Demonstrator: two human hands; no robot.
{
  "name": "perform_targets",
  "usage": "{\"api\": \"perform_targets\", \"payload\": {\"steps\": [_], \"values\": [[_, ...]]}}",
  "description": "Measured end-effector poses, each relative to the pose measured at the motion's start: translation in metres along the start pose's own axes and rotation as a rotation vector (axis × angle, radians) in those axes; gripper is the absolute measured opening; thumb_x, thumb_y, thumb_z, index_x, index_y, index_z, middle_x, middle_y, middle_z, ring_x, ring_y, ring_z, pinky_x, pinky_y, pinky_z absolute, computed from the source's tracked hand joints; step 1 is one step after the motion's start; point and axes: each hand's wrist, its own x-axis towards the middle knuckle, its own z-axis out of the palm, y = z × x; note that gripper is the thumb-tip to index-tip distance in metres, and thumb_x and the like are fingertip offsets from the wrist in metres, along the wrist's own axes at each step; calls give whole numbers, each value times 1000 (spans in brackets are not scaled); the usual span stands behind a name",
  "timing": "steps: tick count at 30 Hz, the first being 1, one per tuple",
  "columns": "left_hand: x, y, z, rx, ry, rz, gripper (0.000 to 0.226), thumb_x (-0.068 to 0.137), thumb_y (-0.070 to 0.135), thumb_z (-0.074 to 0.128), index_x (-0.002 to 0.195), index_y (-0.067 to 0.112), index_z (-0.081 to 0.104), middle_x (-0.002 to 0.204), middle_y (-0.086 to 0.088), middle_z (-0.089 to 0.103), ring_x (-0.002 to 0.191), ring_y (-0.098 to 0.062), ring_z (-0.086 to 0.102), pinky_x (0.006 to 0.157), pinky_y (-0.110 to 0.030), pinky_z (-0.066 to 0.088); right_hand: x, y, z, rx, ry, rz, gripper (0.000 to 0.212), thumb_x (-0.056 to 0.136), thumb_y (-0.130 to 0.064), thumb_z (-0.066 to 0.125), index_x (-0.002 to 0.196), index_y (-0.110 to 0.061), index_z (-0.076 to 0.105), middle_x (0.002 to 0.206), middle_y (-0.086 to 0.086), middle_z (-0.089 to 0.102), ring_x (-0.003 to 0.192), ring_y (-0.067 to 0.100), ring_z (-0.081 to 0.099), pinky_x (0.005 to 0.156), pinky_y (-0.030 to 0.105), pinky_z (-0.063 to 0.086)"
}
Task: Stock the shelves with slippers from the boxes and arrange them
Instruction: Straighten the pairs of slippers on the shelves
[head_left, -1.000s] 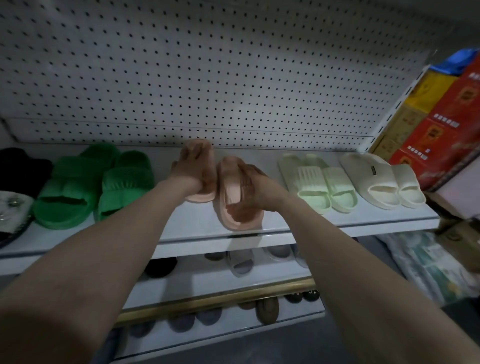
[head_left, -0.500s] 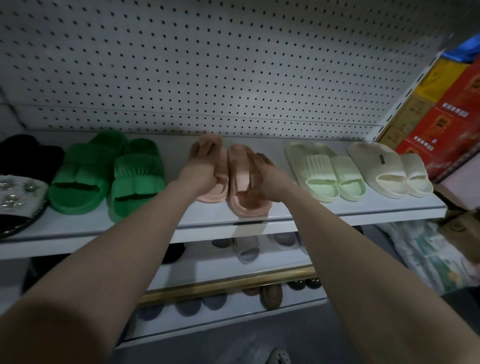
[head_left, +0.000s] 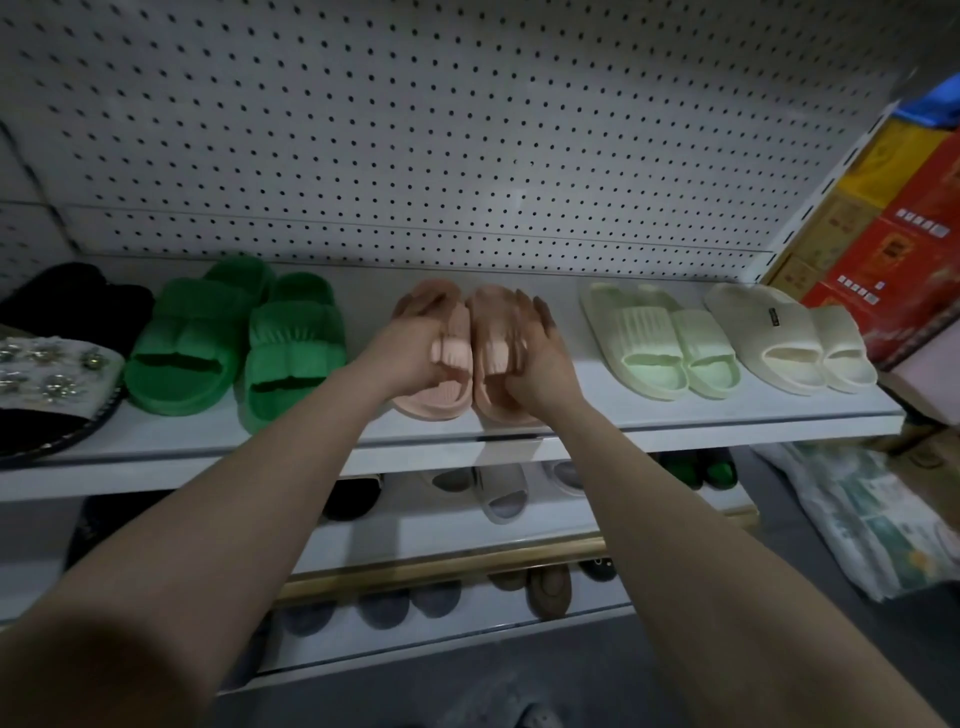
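Two pink slippers lie side by side, touching, in the middle of the white top shelf (head_left: 675, 423). My left hand (head_left: 410, 343) grips the left pink slipper (head_left: 441, 397) across its strap. My right hand (head_left: 535, 358) grips the right pink slipper (head_left: 491, 312) the same way, its fingers curled over the strap. Both heels point toward me at the shelf's front edge. The hands hide most of both straps.
On the same shelf sit a black beaded slipper (head_left: 47, 374), a green pair (head_left: 234, 343), a pale green pair (head_left: 660, 338) and a cream pair (head_left: 789, 338). Lower shelves (head_left: 415, 535) hold more slippers. Red and yellow boxes (head_left: 898, 244) stand at right, a plastic bag (head_left: 883, 519) below.
Both hands pushed the two pink slippers together. The right one, which stuck out toward me and lay apart, now sits straight against the left one.
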Motion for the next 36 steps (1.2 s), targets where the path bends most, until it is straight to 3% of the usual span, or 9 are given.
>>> {"api": "perform_targets", "payload": {"steps": [5,10,14,18,21,27,30,32,36], "values": [[-1,8,-11,-17,-41,-14,104,72,33,83,154,22,18,160,-5,14,143,-27,21,101,-32,43,10,4,-5,-55,-158,-48,110,68,-34,73,158,-24,11,165,6,9,150,32,10,120,44,20],[14,8,-4,34,-27,-17,102,73,33,81,153,20,19,160,-7,14,143,-28,21,106,-31,35,23,10,-17,-32,-198,-49,105,72,-34,76,157,-25,14,164,2,19,151,25,12,119,39,24],[35,6,7,94,-27,-46,102,65,43,80,149,23,25,155,-8,25,140,-32,26,110,-36,34,40,20,-14,-96,-147,-86,108,69,-60,61,157,-16,17,163,3,21,150,23,19,122,36,19],[53,12,12,75,-52,-116,84,64,47,71,138,31,35,146,-2,38,131,-28,40,100,-30,40,57,39,-9,-130,-153,-97,108,70,-70,39,150,2,27,155,12,35,146,23,27,118,13,4],[60,16,15,82,-42,-119,81,65,49,70,136,34,34,146,0,39,131,-27,39,99,-31,40,69,53,-10,-114,-157,-87,109,64,-70,40,145,3,34,147,12,43,139,22,34,108,2,3],[65,20,15,86,-66,-137,75,69,47,68,136,30,38,145,-1,41,131,-26,39,103,-36,41,71,46,-24,-110,-201,-113,98,75,-57,60,150,-4,26,153,9,33,145,23,25,113,12,9],[64,19,16,89,-53,-161,86,66,53,67,142,33,31,151,1,35,136,-23,35,107,-32,37,72,46,-25,-97,-221,-135,97,81,-73,36,152,-8,23,157,10,29,147,23,19,116,12,1],[61,20,15,95,-45,-150,90,66,54,68,144,36,28,154,4,32,138,-21,33,108,-27,33,70,44,-29,-127,-251,-157,91,86,-67,31,154,-8,20,159,8,25,149,25,16,119,19,1],[56,21,15,104,-43,-172,91,67,46,73,145,35,28,154,4,29,138,-22,33,106,-27,34,64,46,-35,-48,-194,-152,113,65,-61,65,155,-11,20,157,11,27,146,26,25,116,23,18]]}}
